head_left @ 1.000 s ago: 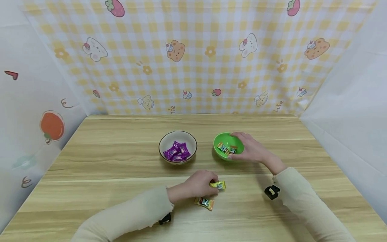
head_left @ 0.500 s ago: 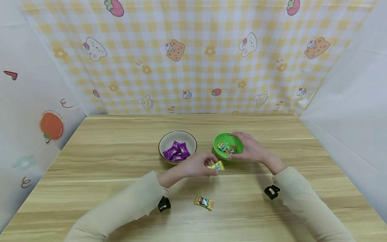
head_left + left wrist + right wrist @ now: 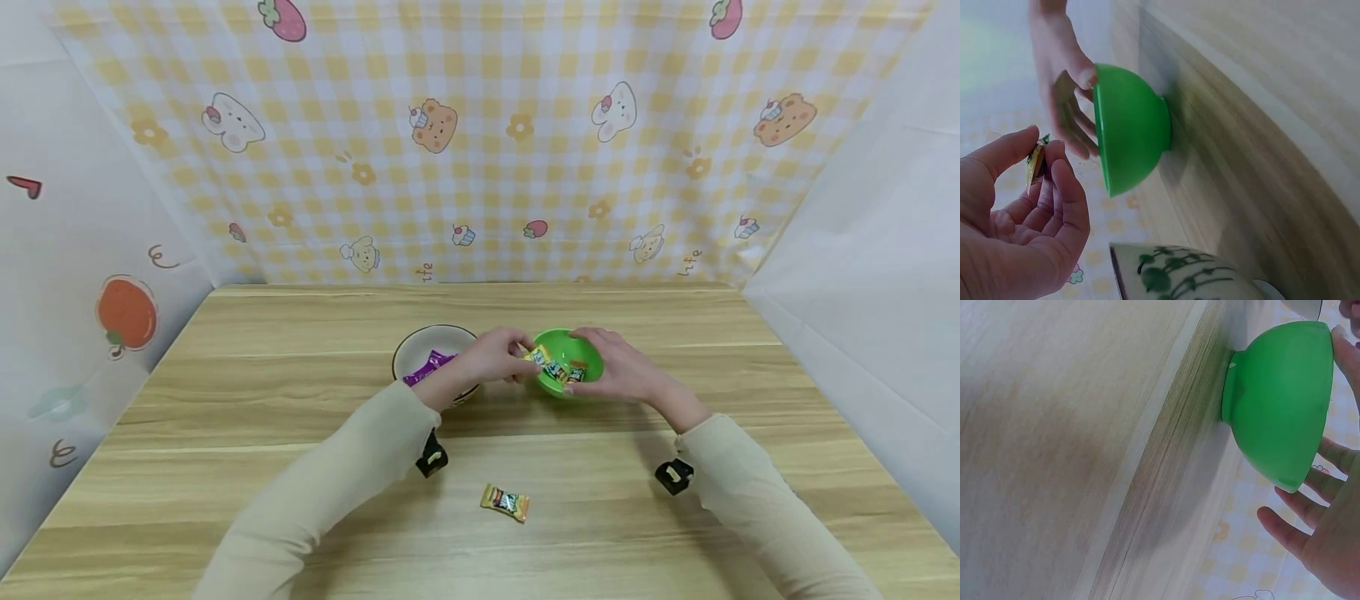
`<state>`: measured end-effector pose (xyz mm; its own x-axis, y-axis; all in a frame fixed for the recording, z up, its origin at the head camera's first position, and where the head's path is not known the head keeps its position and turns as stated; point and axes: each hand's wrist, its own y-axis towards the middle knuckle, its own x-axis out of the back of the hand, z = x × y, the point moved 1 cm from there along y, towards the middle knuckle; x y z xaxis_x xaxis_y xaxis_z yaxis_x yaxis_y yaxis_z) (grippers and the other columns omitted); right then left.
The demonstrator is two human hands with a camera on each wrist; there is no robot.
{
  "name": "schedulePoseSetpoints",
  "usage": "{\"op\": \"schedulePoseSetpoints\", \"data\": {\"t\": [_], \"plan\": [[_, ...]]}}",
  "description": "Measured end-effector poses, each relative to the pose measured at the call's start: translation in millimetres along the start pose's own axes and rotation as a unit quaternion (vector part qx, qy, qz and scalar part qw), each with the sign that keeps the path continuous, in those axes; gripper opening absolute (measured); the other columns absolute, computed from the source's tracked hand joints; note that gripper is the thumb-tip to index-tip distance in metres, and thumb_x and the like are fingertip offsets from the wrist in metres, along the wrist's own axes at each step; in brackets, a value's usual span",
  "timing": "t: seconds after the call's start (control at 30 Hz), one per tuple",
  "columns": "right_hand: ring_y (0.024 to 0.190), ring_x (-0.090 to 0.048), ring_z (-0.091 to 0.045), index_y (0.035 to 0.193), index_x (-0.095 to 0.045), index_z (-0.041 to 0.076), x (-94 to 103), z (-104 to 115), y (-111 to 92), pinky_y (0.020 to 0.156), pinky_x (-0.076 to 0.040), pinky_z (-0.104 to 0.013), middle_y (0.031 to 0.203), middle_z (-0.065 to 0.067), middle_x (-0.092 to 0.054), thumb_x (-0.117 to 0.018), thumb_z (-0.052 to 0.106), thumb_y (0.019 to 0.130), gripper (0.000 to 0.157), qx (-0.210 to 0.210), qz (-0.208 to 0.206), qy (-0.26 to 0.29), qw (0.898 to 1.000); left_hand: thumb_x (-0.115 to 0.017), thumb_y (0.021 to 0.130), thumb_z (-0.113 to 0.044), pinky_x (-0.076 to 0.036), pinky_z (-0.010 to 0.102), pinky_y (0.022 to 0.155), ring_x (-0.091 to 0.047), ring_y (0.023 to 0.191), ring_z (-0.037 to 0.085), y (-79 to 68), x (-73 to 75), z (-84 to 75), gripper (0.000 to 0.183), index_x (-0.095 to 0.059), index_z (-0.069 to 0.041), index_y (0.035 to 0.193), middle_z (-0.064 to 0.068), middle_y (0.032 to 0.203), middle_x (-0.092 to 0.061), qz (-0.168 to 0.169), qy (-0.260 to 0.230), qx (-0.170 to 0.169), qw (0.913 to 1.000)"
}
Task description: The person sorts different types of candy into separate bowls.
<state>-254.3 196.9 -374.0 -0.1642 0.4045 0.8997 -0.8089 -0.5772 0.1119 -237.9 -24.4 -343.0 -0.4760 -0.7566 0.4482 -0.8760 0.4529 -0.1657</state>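
In the head view my left hand (image 3: 491,354) is at the left rim of the green bowl (image 3: 561,343), pinching a small yellow-wrapped candy (image 3: 537,357). The left wrist view has that candy (image 3: 1036,161) edge-on between thumb and fingertips, level with the bowl's mouth. My right hand (image 3: 626,371) holds the bowl by its right side, thumb at the near rim and fingers spread along the far one. Two wrapped candies (image 3: 557,372) lie inside the bowl. Another yellow-orange wrapped candy (image 3: 505,502) lies on the table nearer the front.
Left of the green bowl stands a white bowl (image 3: 411,340) with a dark rim, holding purple-wrapped candies (image 3: 427,367); my left wrist and hand partly cover it. A checked cloth (image 3: 480,150) hangs behind the wooden table (image 3: 300,333).
My left hand has lifted the yellow candy from the table front and carried it away from me to the green bowl's rim. The right hand has stayed on the bowl.
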Motion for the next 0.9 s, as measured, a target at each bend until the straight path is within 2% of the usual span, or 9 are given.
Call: {"op": "schedulePoseSetpoints", "data": {"t": [0.23,0.37,0.47,0.67,0.77,0.9], "plan": [[0.111,-0.038,-0.028,0.130,-0.038,0.009,-0.3,1.1,0.2,0.081,-0.040,-0.045,0.130,-0.012,-0.039,-0.062,0.062,0.066,0.087,0.002,0.002,0.001,1.000,-0.067,0.079,-0.015,-0.049,0.038,0.068,-0.059,0.068,0.026,14.7,-4.8,-2.3,0.030,-0.058,-0.001,0.104,0.009,0.071,-0.058,-0.023,0.020,0.020,0.9993],[0.110,-0.038,-0.027,0.129,-0.039,0.009,-0.5,0.6,0.2,0.081,-0.040,-0.045,0.128,-0.011,-0.040,-0.064,0.060,0.067,0.085,0.005,0.000,0.005,1.000,-0.067,0.079,-0.017,-0.049,0.032,0.065,-0.058,0.066,0.018,18.6,-8.3,-6.6,0.034,-0.058,-0.002,0.108,0.006,0.074,-0.058,-0.034,0.003,0.024,0.9991],[0.110,-0.039,-0.028,0.129,-0.039,0.008,-0.4,0.5,0.4,0.081,-0.040,-0.045,0.128,-0.011,-0.040,-0.064,0.059,0.067,0.085,0.007,0.001,0.006,1.000,-0.068,0.079,-0.017,-0.050,0.031,0.065,-0.059,0.070,0.019,18.3,-9.7,-10.3,0.040,-0.055,-0.002,0.113,0.006,0.078,-0.058,-0.039,-0.013,0.023,0.9989],[0.109,-0.039,-0.028,0.130,-0.038,0.008,0.0,1.5,-0.2,0.080,-0.040,-0.045,0.128,-0.011,-0.040,-0.064,0.060,0.067,0.085,0.007,0.002,0.008,1.000,-0.068,0.078,-0.015,-0.050,0.035,0.067,-0.060,0.077,0.029,9.2,-10.7,-12.6,0.041,-0.054,-0.001,0.114,0.007,0.080,-0.059,-0.026,-0.029,0.010,0.9992],[0.108,-0.040,-0.029,0.130,-0.038,0.007,0.6,2.9,-0.8,0.079,-0.040,-0.045,0.128,-0.012,-0.040,-0.065,0.059,0.067,0.086,0.006,0.003,0.006,1.000,-0.068,0.078,-0.016,-0.050,0.036,0.067,-0.060,0.074,0.027,-2.1,-10.3,-12.2,0.037,-0.057,-0.003,0.111,0.006,0.081,-0.059,-0.008,-0.026,0.000,0.9996],[0.106,-0.041,-0.030,0.130,-0.038,0.006,1.3,3.5,-1.2,0.077,-0.041,-0.044,0.127,-0.014,-0.041,-0.067,0.056,0.066,0.087,0.010,0.000,0.005,1.000,-0.069,0.077,-0.018,-0.048,0.029,0.062,-0.057,0.068,0.017,-17.7,-10.6,-6.6,0.032,-0.060,-0.005,0.106,0.004,0.079,-0.059,0.008,0.006,-0.029,0.9995]]}}
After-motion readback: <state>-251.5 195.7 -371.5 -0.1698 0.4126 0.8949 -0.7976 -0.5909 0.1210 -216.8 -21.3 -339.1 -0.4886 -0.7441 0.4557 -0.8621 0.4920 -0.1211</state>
